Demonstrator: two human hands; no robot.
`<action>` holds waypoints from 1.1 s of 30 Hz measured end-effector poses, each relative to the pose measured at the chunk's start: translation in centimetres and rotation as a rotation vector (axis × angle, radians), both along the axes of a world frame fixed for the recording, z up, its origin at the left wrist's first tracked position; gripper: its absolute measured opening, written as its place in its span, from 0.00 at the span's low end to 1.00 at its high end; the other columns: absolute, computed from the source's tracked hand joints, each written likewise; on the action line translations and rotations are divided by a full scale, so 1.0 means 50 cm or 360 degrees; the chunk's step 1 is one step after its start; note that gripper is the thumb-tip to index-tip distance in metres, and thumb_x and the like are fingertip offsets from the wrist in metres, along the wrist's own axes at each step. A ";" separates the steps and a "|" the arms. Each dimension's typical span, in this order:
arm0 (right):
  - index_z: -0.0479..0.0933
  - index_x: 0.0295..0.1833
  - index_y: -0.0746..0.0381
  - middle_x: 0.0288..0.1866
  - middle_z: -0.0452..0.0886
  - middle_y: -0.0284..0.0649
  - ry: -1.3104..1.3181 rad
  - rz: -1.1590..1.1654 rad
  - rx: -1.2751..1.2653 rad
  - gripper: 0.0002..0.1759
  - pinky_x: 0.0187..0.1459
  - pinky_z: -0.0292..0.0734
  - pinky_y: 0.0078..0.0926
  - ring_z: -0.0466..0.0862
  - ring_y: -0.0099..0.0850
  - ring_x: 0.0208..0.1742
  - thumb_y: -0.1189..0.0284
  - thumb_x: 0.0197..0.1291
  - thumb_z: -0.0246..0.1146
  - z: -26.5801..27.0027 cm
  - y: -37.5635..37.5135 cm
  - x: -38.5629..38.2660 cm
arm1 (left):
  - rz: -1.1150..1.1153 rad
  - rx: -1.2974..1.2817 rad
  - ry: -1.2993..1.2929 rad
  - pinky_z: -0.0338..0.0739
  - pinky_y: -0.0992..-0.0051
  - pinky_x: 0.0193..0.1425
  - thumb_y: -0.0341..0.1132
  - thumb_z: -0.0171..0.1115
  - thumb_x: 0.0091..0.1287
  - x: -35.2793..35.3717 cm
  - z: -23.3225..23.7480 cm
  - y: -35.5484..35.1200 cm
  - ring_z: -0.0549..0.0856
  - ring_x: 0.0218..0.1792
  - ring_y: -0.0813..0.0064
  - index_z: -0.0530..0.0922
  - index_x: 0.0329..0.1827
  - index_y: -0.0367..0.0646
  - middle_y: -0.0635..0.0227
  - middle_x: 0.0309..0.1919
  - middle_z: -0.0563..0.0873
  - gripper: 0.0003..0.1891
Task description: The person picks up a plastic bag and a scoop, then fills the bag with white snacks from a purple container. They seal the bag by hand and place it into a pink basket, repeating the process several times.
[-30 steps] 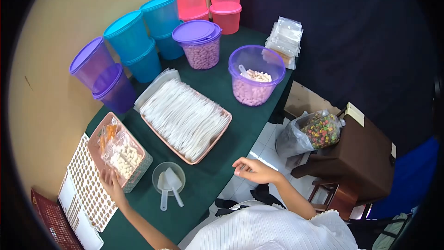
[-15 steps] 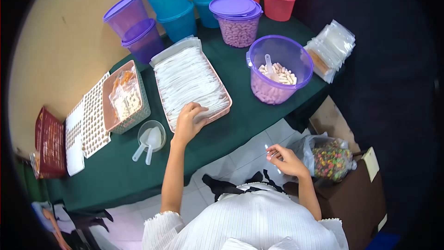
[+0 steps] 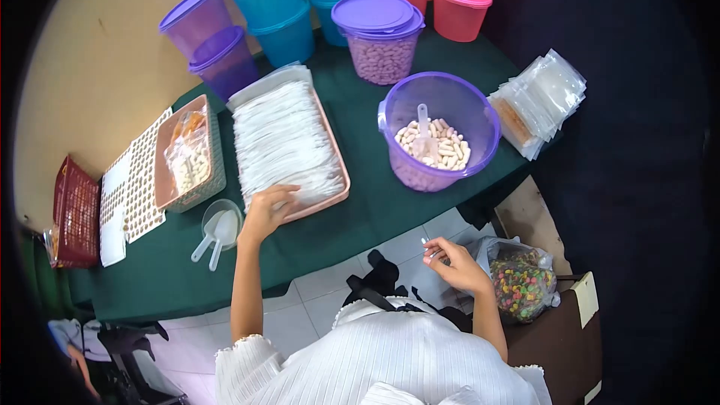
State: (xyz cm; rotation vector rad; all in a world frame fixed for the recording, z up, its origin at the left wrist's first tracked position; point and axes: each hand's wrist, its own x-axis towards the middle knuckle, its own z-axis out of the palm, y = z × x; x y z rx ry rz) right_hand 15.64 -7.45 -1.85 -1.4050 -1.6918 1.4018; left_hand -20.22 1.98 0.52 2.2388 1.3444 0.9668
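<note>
My left hand is at the front end of a pink tray packed with white, clear-looking packets. Its fingers curl down onto the nearest packets; whether one is pinched is too small to tell. My right hand hovers in front of the table edge, fingers closed round a thin white stick-like item, mostly hidden by the fingers. Beyond it stands an open purple bucket of pale pieces, with a clear scoop in them.
A cup with two scoops, a basket of bags and dotted sheets lie left. Lidded tubs line the back. Clear bags lie right; a bag of colourful pieces sits below. A person's arm shows lower left.
The view has shifted, moving the tray and bucket left in the picture. My left hand stays at the packets, and my right hand still holds the thin white item.
</note>
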 end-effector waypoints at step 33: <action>0.75 0.23 0.65 0.22 0.73 0.33 0.1221 0.0088 0.0602 0.07 0.25 0.64 0.12 0.71 0.16 0.24 0.85 0.41 0.66 0.189 0.394 0.076 | 0.0212 0.0161 -0.0824 0.78 0.78 0.37 0.26 0.72 0.39 0.515 0.156 0.125 0.82 0.34 0.73 0.79 0.36 0.33 0.57 0.34 0.81 0.18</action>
